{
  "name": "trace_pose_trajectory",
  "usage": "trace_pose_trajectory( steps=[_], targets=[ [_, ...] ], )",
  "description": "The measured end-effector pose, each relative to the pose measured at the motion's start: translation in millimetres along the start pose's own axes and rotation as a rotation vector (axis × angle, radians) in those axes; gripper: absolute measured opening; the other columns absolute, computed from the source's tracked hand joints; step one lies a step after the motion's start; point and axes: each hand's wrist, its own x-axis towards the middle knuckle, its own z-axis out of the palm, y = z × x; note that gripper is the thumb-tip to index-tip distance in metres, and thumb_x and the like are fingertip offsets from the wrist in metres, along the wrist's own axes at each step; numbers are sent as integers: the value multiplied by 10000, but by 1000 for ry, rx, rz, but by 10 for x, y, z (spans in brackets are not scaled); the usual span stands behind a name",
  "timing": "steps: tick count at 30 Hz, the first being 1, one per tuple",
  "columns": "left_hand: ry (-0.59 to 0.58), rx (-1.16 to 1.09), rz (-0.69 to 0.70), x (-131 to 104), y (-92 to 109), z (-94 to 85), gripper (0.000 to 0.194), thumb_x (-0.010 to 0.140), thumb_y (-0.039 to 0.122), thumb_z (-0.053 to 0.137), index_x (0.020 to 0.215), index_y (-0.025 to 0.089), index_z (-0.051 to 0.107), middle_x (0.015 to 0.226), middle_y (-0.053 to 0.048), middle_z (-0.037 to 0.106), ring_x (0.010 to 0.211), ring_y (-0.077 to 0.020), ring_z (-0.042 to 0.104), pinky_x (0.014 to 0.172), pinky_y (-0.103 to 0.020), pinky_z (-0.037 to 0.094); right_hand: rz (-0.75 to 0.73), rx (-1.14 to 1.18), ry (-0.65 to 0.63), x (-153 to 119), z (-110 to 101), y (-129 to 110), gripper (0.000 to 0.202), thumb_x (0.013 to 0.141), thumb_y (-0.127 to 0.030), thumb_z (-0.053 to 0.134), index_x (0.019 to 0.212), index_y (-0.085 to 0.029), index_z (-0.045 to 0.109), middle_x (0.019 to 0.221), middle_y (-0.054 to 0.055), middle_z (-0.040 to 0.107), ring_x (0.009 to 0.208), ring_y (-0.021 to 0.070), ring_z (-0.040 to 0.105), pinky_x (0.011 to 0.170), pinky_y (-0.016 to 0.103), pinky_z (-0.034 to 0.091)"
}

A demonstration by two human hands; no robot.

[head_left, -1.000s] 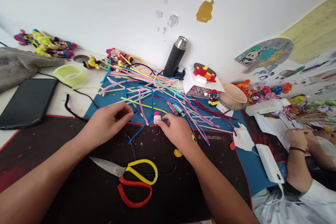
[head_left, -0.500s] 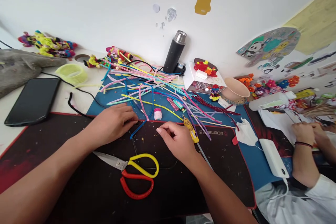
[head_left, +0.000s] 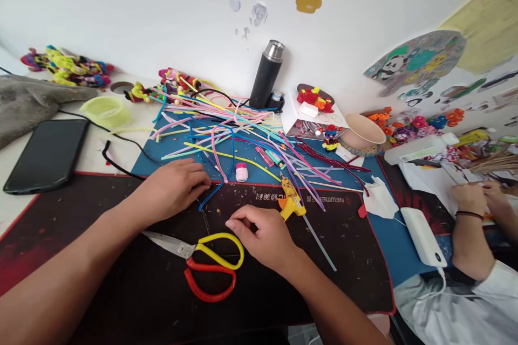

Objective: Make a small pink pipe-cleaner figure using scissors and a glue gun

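Using the scissors (head_left: 186, 250) as landmark: they're lying on the dark mat (head_left: 283, 302), blades pointing left, 1 yellow and 1 red handle loop facing right.

Left hand (head_left: 174, 188) is resting just beyond the blades, fingers half curled, thumb lying close to the index. Fingertips are sitting near the blue stem (head_left: 211, 197); can't tell if it's touching it or hiding anything under the palm.

Right hand (head_left: 263, 234) is hovering or resting right of the scissors, near the yellow loop; can't tell which. It's curling loosely, small gap showing between thumb and fingers, gripping nothing visible.

Pink-white roll (head_left: 242, 172) is standing beyond the scissors, between and past the 2 hands, touching neither. Glue gun (head_left: 292, 202) is lying beyond and right of the scissors, clear glue stick (head_left: 319, 242) poking out its back end.

Farther beyond the scissors, the stem pile (head_left: 243, 160) is sprawling over the blue surface. The flask (head_left: 267, 73) is standing behind the pile; the box (head_left: 309, 129) is sitting right of the flask, then the bowl (head_left: 364, 132).

Phone (head_left: 46, 156) is lying far left of the scissors. Far right, the mask (head_left: 378, 199) and power bank (head_left: 423, 237) are lying; past them, a co-worker's 2 hands (head_left: 471, 197) are working close together over paper.
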Motion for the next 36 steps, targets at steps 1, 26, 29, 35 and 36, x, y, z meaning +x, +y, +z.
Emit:
trace_pose_trajectory(
  steps=[1, 26, 29, 35, 36],
  targets=[
    [1, 8, 6, 0, -3, 2, 284, 1098, 312, 545, 930, 230, 759, 910, -69, 766, 869, -284, 679, 838, -416, 492, 0, 5, -2, 0, 6, -3, 237, 1062, -399, 696, 925, -235, 798, 763, -3, 760, 677, 147, 668, 680, 262, 442],
    [91, -603, -299, 31, 267, -123, 247, 997, 441, 669, 894, 221, 707, 803, 9, 658, 700, -160, 569, 647, -268, 456, 5, 75, 39, 53, 59, -28, 242, 1047, -405, 694, 907, -226, 778, 747, -3, 736, 660, 146, 646, 663, 270, 458],
    [91, -695, -326, 44, 328, -130, 253, 974, 452, 706, 879, 218, 716, 784, 10, 644, 697, -159, 559, 636, -262, 452, 57, 116, 102, 69, 32, -9, 216, 1037, -404, 697, 936, -231, 778, 748, -8, 717, 660, 149, 642, 657, 273, 463],
    [48, -727, -303, 56, 399, -119, 198, 938, 399, 704, 849, 223, 697, 759, 17, 625, 667, -153, 536, 611, -257, 440, 107, 195, 133, 142, 1, -3, 189, 1038, -399, 699, 1044, -234, 792, 799, -7, 722, 702, 152, 648, 664, 273, 472],
    [43, -724, -297, 53, 406, -117, 176, 930, 382, 701, 853, 224, 698, 765, 18, 628, 670, -152, 537, 612, -253, 440, 105, 195, 135, 162, 3, -19, 190, 1036, -400, 703, 1053, -234, 795, 783, -13, 711, 694, 149, 640, 664, 273, 468]
  ],
)
